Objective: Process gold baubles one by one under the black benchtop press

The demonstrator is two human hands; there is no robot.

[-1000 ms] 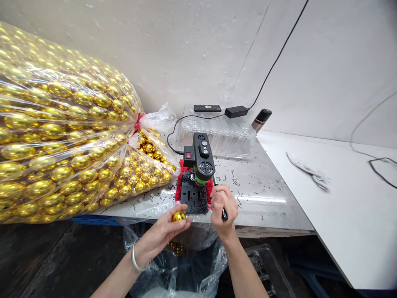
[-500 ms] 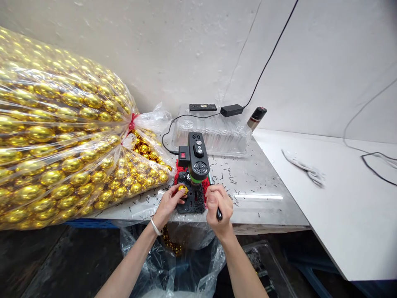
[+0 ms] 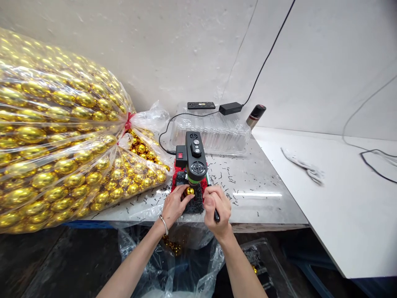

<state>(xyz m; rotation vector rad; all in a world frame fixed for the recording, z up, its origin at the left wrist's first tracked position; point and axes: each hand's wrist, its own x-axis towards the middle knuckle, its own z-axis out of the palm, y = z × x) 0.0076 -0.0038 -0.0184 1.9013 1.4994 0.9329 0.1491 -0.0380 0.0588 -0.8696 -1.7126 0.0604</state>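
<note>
A small black bench drill press (image 3: 196, 155) stands on the table, its two round vents facing up and a red switch on its left side. My left hand (image 3: 175, 203), wearing a bracelet, pinches a shiny gold ball (image 3: 190, 191) between thumb and fingers, just under the press head. A dark spot shows on top of the ball. My right hand (image 3: 218, 210) is closed in a fist around the black-ended lever handle (image 3: 216, 216) on the press's right side. Black scraps cover the base plate (image 3: 194, 207). Where the ball meets the base is hidden by the fingers.
Large clear bags of gold balls (image 3: 46, 165) fill the left. Behind the press sit a clear plastic tray (image 3: 214, 132), a remote (image 3: 201, 105), a power adapter (image 3: 230, 108) and a flask (image 3: 256, 116). A glove (image 3: 305, 166) lies right; an open plastic bag (image 3: 173, 269) hangs below the edge.
My left hand has moved right with the gold ball, from beside the press head to beneath it. My right hand keeps its hold on the lever handle, and the view has shifted slightly.
</note>
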